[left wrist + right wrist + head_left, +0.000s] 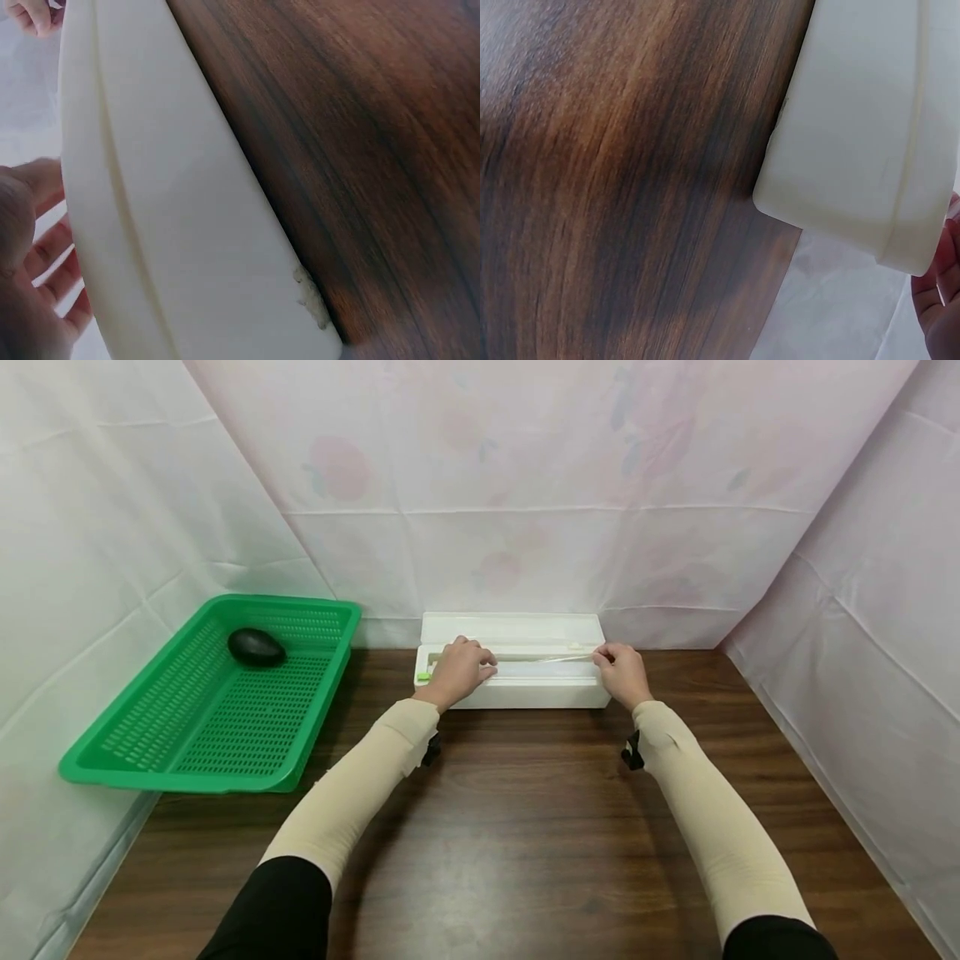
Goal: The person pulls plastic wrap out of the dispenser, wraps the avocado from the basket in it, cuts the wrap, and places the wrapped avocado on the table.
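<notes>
A long white cling film dispenser (pixel 532 697) stands at the back of the table, its lid (pixel 510 628) raised behind it. My left hand (pixel 457 672) is over the dispenser's left part, thumb and fingers apart. In the left wrist view, the fingers (pixel 56 262) reach behind the front wall, partly hidden by it. My right hand (pixel 624 673) is at the right end, pinching the edge of the clear cling film (pixel 555 659). The film shows as a thin shiny strip running left from those fingertips. A bright green piece (pixel 423 677) sits at the dispenser's left end.
On the left stands a green perforated basket (pixel 180 781) with a dark, glossy, eggplant-like object (pixel 257 647) in it. The brown wood-grain table (pixel 525 827) lies in front of the dispenser. Pale cloth (pixel 480 560) hangs behind and on both sides.
</notes>
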Available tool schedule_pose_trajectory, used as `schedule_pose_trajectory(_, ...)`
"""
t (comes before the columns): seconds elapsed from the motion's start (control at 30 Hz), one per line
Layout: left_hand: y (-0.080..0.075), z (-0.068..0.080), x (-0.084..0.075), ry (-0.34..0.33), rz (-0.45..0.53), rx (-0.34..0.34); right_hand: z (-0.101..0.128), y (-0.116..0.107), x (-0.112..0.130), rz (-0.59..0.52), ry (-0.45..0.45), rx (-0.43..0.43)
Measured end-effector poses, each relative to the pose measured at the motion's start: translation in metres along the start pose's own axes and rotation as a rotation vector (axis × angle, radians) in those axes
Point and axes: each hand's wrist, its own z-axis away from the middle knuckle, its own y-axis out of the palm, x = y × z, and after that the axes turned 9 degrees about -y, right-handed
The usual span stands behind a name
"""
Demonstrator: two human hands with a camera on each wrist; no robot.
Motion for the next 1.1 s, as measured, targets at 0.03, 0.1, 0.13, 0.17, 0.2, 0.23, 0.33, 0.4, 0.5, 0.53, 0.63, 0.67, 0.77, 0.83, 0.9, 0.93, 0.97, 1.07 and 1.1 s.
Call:
schedule_pose_trajectory(0.03, 0.0, 0.0, 0.0, 0.004, -0.014, -0.023, 0.0, 0.0, 0.001, -0.001, -0.002, -0.001)
schedule_pose_trajectory(0.1, 0.001, -0.001, 0.002, 0.014, -0.036, -0.07, -0.001, 0.0, 0.001, -0.005, -0.009, -0.004)
schedule_pose_trajectory(0.13, 0.001, -0.001, 0.002, 0.022, -0.039, -0.097, -0.001, 0.0, 0.002, -0.008, -0.011, -0.005)
schedule_pose_trajectory(0.17, 0.002, -0.001, 0.003, 0.032, -0.04, -0.122, -0.001, -0.001, 0.002, -0.01, -0.012, -0.004)
schedule_pose_trajectory(0.2, 0.001, -0.001, 0.004, 0.046, -0.038, -0.146, -0.001, -0.001, 0.002, -0.011, -0.014, -0.004)
schedule_pose_trajectory(0.23, 0.001, -0.001, 0.004, 0.062, -0.04, -0.166, -0.001, -0.002, 0.002, -0.014, -0.013, -0.002)
schedule_pose_trajectory(0.33, 0.0, -0.001, 0.005, 0.111, -0.054, -0.188, -0.001, -0.003, 0.002, -0.015, -0.007, 0.007)
schedule_pose_trajectory(0.4, -0.002, 0.0, 0.006, 0.132, -0.083, -0.174, -0.001, -0.004, 0.002, -0.015, -0.005, 0.013)
schedule_pose_trajectory(0.5, -0.004, 0.001, 0.009, 0.134, -0.129, -0.128, 0.0, -0.004, 0.003, -0.019, -0.005, 0.014)
schedule_pose_trajectory(0.53, -0.005, 0.002, 0.011, 0.131, -0.146, -0.117, 0.0, -0.004, 0.003, -0.02, -0.004, 0.013)
schedule_pose_trajectory(0.63, -0.007, 0.004, 0.018, 0.11, -0.178, -0.078, 0.0, -0.004, 0.003, -0.024, -0.002, 0.011)
schedule_pose_trajectory(0.67, -0.007, 0.005, 0.021, 0.102, -0.182, -0.07, 0.0, -0.004, 0.002, -0.023, -0.001, 0.013)
schedule_pose_trajectory(0.77, -0.011, 0.008, 0.028, 0.08, -0.185, -0.057, 0.0, -0.004, 0.001, -0.02, -0.002, 0.016)
schedule_pose_trajectory(0.83, -0.013, 0.009, 0.031, 0.068, -0.174, -0.056, 0.0, -0.004, 0.0, -0.008, -0.007, 0.016)
schedule_pose_trajectory(0.9, -0.015, 0.01, 0.035, 0.057, -0.168, -0.055, 0.001, -0.004, 0.0, 0.002, -0.012, 0.016)
schedule_pose_trajectory(0.93, -0.016, 0.01, 0.036, 0.051, -0.162, -0.055, 0.0, -0.005, 0.0, 0.01, -0.019, 0.016)
schedule_pose_trajectory(0.97, -0.016, 0.01, 0.038, 0.044, -0.152, -0.053, 0.0, -0.005, -0.001, 0.022, -0.032, 0.015)
schedule_pose_trajectory(1.07, -0.017, 0.011, 0.044, 0.041, -0.128, -0.055, 0.0, -0.006, 0.001, 0.058, -0.077, 0.019)
schedule_pose_trajectory(1.1, -0.018, 0.012, 0.047, 0.044, -0.123, -0.054, 0.0, -0.006, 0.001, 0.078, -0.099, 0.023)
